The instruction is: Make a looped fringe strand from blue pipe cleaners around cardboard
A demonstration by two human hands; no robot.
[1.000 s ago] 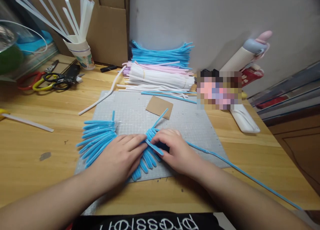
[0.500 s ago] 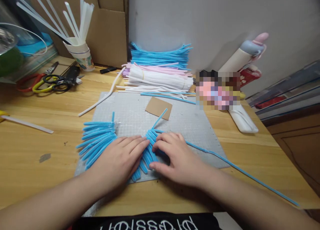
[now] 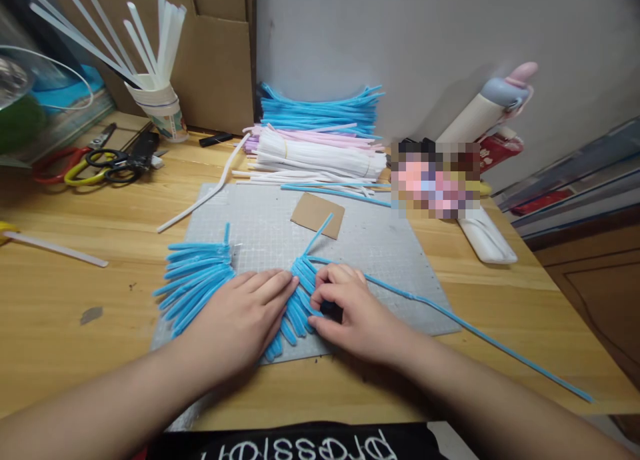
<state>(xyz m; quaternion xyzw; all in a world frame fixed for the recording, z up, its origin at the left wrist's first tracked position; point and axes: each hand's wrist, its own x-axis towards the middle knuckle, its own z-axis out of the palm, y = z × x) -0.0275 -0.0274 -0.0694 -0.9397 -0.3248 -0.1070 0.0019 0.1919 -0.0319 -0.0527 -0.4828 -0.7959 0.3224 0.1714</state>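
Pressing flat, fingers together, the left hand (image 3: 250,301) covers the middle of the blue fringe (image 3: 213,278), which lies on the mat (image 3: 390,247) near the table's (image 3: 520,300) front edge. The right hand (image 3: 345,307) curls at the fringe's right end, thumb and fingers slightly apart; whether they grip a loop cannot be told. Done: loops formed either side of the left hand. Work appears unfinished: a long strand (image 3: 450,314) trails loose toward the table's front right corner.
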